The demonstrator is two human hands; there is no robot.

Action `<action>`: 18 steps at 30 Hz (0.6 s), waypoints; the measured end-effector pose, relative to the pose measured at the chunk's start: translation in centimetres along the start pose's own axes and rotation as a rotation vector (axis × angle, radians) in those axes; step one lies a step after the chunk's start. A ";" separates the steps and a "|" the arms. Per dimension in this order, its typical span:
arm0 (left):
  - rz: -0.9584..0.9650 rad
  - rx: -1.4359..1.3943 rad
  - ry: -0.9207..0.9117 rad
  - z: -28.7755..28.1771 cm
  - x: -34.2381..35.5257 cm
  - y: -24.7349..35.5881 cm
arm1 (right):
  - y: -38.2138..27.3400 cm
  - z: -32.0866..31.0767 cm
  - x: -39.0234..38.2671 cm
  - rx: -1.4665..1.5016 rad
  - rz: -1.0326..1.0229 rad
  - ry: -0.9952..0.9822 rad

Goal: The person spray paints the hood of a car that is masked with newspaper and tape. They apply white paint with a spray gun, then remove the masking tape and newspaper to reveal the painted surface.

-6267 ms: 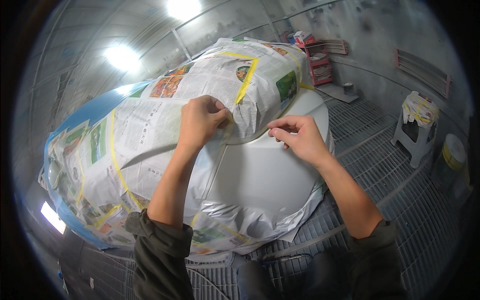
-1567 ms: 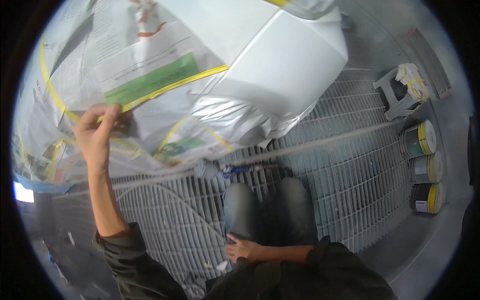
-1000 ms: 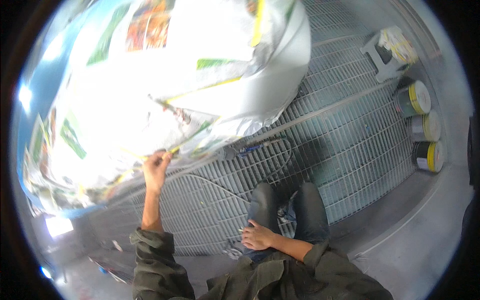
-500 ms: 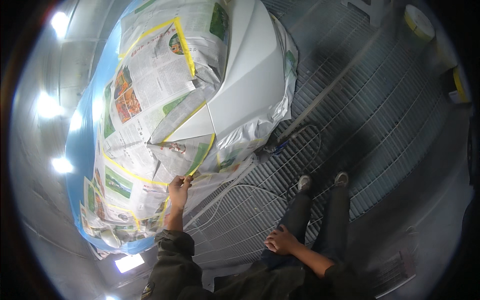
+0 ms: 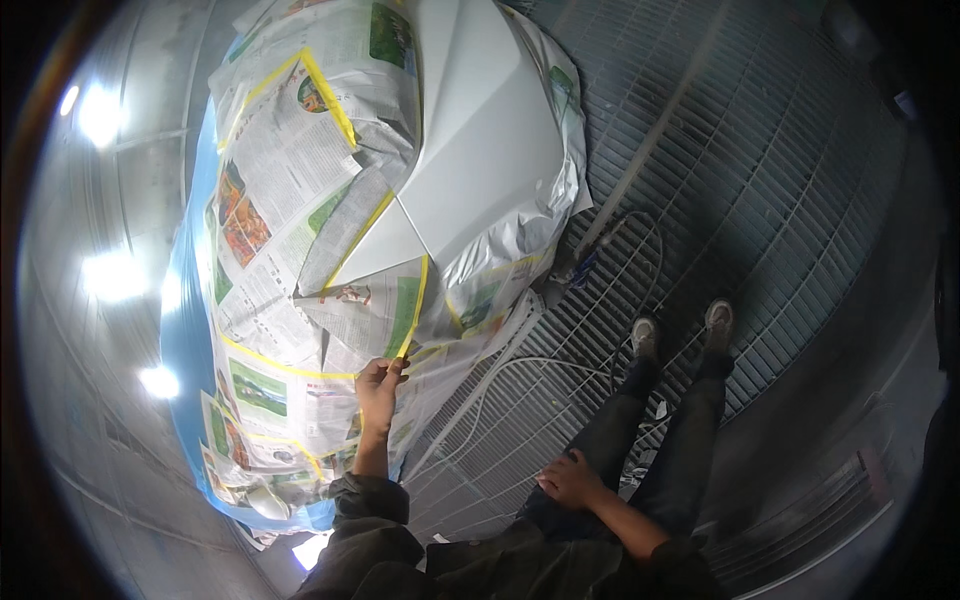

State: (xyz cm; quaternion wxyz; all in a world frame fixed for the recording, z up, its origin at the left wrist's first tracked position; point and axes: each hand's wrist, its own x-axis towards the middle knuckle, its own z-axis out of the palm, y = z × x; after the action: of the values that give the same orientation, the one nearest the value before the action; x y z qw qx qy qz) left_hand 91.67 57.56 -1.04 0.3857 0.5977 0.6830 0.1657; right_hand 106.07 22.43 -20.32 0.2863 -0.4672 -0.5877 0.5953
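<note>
My left hand (image 5: 377,392) is closed in a pinch at the lower end of a yellow masking tape strip (image 5: 415,318). This strip edges a newspaper sheet (image 5: 368,315) with a green printed patch. Above it lies the bare, pale white car body panel (image 5: 490,135), with a thin seam running down to a small pointed piece (image 5: 380,245). More newspaper (image 5: 290,190) and yellow tape cover the body to the left. My right hand (image 5: 572,482) rests by my thigh, fingers curled; whether it holds anything is hidden.
Blue film (image 5: 183,310) wraps the far left side of the body. Silvery crumpled film (image 5: 515,230) hangs along its right edge. A looping hose (image 5: 530,360) lies on the slatted metal grate floor (image 5: 790,190), near my shoes (image 5: 645,337). Bright lamps (image 5: 113,276) shine at left.
The view has shifted, and the round containers at the upper right have left it. My left hand stays pinched at the tape's lower end. My right hand remains by my thigh.
</note>
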 end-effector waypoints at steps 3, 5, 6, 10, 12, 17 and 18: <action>0.014 0.025 -0.019 0.0 0.0 0.0 | 0.0 0.6 0.5 0.014 0.006 -0.005; 0.020 0.026 -0.036 0.0 0.0 -0.1 | -0.1 0.9 0.7 0.021 0.015 0.002; 0.019 0.034 -0.039 0.0 0.0 -0.1 | -0.1 1.1 0.8 0.026 0.016 0.008; 0.017 0.059 -0.045 0.0 0.1 -0.1 | -0.3 1.4 1.1 0.049 0.020 0.022; 0.021 0.063 -0.048 0.0 0.0 -0.2 | -0.3 1.7 1.2 0.053 0.024 0.021; 0.045 0.035 -0.064 0.3 -0.2 0.6 | -0.5 2.2 1.6 0.050 0.030 0.035; 0.058 0.028 -0.070 0.5 -0.3 1.1 | -0.6 2.0 1.7 0.062 0.047 -0.001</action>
State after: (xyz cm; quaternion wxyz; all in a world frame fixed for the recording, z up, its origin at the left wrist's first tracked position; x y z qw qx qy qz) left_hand 92.78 57.43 -0.47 0.3959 0.6280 0.6538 0.1465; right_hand 103.53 23.15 -20.37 0.2863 -0.4714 -0.5580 0.6200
